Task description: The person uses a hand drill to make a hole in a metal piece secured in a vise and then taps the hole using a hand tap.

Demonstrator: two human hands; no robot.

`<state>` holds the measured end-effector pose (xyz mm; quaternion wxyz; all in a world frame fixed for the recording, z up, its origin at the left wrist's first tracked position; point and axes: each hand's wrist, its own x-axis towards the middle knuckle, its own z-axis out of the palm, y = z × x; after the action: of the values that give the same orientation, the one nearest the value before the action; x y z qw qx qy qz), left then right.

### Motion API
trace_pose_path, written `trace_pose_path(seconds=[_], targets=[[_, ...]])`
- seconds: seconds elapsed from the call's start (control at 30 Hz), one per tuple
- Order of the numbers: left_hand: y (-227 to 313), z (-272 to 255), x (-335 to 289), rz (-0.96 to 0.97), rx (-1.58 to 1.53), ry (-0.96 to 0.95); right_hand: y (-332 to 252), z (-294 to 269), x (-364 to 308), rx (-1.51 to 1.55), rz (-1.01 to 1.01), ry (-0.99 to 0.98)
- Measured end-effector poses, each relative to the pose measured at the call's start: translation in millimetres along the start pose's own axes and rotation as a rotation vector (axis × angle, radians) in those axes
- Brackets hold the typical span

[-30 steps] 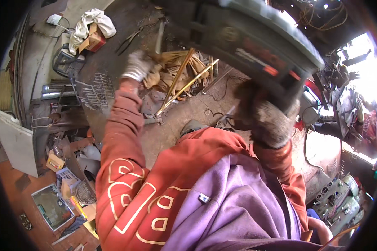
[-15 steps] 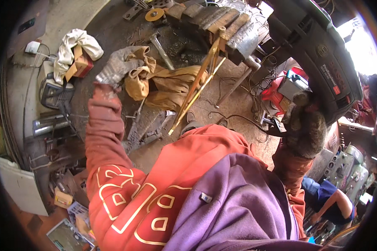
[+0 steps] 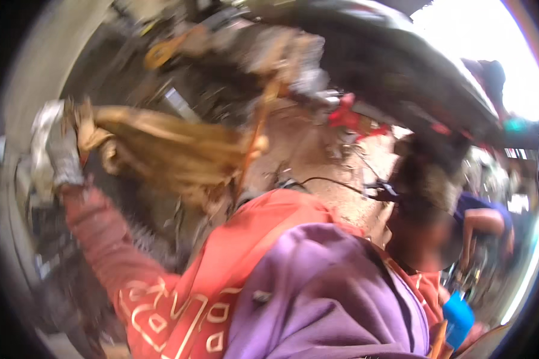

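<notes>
The picture is smeared by motion. My left hand (image 3: pixel 66 146), in a pale dirty glove, reaches out to the far left, closed on one end of a brown cloth (image 3: pixel 167 140). The cloth stretches from it toward the middle. At the right, my right hand (image 3: pixel 428 167), in a dark dirty glove, is closed around the lower end of a large dark power tool (image 3: pixel 395 54). The tool's body runs from the upper middle down to that hand; its exact kind is blurred. A thin orange-brown strip (image 3: pixel 259 128) stands beside the cloth's right end.
A workbench (image 3: pixel 138 90) with a yellow disc (image 3: pixel 159 55) and blurred metal pieces lies ahead. Red objects (image 3: pixel 350 116) and a dark cable (image 3: pixel 329 181) are on the floor. Another person (image 3: pixel 485 218) in blue bends down at the right.
My left hand has moved left, pulling the brown cloth out longer. The power tool has tilted flatter in the picture, still in my right hand. The whole view has shifted and blurred.
</notes>
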<state>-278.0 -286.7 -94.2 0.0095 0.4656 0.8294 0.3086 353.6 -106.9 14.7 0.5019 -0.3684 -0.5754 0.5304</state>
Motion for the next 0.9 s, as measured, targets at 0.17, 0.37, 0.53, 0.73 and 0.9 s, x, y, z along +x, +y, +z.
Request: trace_pose_path(seconds=[0.17, 0.37, 0.53, 0.73, 0.9], targets=[[145.0, 29.0, -7.5, 0.366, -0.144, 0.089, -42.3, 22.0, 27.6, -0.018, 0.115, -0.158], [359.7, 135.1, -56.7, 0.515, -0.749, -0.495, 13.7, 25.1, 69.5, 0.052, -0.221, -0.480], [425.0, 184.3, -48.5, 0.592, -0.818, -0.675, -18.3, -1.9, 95.0, -0.109, -0.335, -0.453], [442.1, 189.0, -24.8, 0.621, -0.864, -0.653, -48.4, 15.1, 149.5, -0.335, -0.469, -0.432], [459.3, 180.4, -14.0, 0.696, -0.924, -0.642, -73.9, 28.7, 193.1, -0.601, -0.582, -0.304]])
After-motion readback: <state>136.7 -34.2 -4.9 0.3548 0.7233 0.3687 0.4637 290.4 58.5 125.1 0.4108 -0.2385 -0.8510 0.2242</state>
